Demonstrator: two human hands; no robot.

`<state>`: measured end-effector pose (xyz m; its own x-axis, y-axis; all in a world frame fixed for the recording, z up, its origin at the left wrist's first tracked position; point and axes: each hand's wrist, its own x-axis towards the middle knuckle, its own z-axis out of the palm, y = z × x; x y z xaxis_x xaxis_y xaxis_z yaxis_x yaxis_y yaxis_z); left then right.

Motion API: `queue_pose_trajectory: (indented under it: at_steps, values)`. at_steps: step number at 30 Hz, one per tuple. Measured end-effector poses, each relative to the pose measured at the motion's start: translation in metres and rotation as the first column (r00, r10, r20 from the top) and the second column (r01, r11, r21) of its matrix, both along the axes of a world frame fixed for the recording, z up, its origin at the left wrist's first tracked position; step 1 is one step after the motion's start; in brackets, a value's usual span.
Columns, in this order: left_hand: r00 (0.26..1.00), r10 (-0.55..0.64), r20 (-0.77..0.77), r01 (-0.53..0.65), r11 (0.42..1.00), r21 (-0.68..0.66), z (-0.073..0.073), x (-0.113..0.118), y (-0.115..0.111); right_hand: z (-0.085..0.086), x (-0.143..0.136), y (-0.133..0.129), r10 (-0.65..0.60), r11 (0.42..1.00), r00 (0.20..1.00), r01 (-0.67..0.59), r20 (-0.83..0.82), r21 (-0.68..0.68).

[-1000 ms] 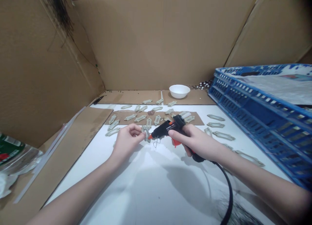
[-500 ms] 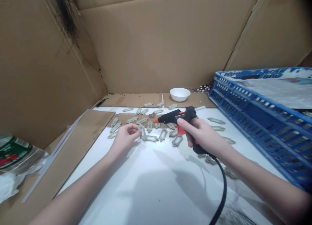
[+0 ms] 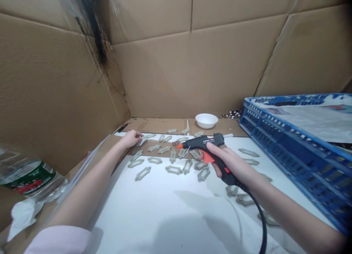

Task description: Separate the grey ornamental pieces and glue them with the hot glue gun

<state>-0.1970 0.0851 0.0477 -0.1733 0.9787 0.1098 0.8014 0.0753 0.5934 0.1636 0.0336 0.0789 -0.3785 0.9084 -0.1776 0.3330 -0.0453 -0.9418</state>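
Note:
My right hand (image 3: 224,157) is wrapped round the grip of a black and orange glue gun (image 3: 206,142). Its orange nozzle points left over a brown cardboard strip (image 3: 154,155), and a black cord hangs from the handle. My left hand (image 3: 134,137) is at the far left of the white board (image 3: 154,199), fingers bent together beside a small grey-green frame piece (image 3: 150,136); what they hold, if anything, is too small to make out. Several similar frames (image 3: 173,169) lie across the strip and the board.
A white bowl (image 3: 206,121) stands at the back, with dark and white beads (image 3: 233,114) to its right. A blue plastic crate (image 3: 291,151) fills the right side. At the left lie a labelled plastic bottle (image 3: 34,177) and white tissue (image 3: 23,213). Cardboard walls (image 3: 159,78) surround the board.
My left hand has moved left and away from me, off the frame it was at near the middle. The view has tilted up. My right hand keeps the glue gun in nearly the same place.

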Motion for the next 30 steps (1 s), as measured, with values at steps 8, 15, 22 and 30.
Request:
queue_pose_trajectory:
  at_steps: [8, 15, 22, 30]
  values:
    - [0.956, -0.136, -0.261, 0.125, 0.99, -0.06, 0.0, 0.001, 0.04, -0.001, 0.002, 0.008, -0.024, 1.0, 1.0, 0.024, -0.012, -0.016]
    - [0.921, -0.073, -0.383, 0.002, 0.983, -0.182, -0.022, 0.012, 0.062, 0.01, 0.003, 0.004, -0.049, 0.998, 0.999, 0.048, -0.009, -0.029]
    - [0.953, -0.044, -0.299, -0.01, 0.984, -0.178, -0.028, 0.013, 0.057, 0.009, 0.002, 0.003, -0.025, 1.0, 1.0, 0.025, 0.002, 0.004]
    - [0.999, -0.011, -0.047, 0.014, 0.998, 0.055, 0.005, 0.036, 0.029, 0.007, 0.002, 0.002, -0.04, 0.995, 0.999, 0.037, 0.026, 0.091]
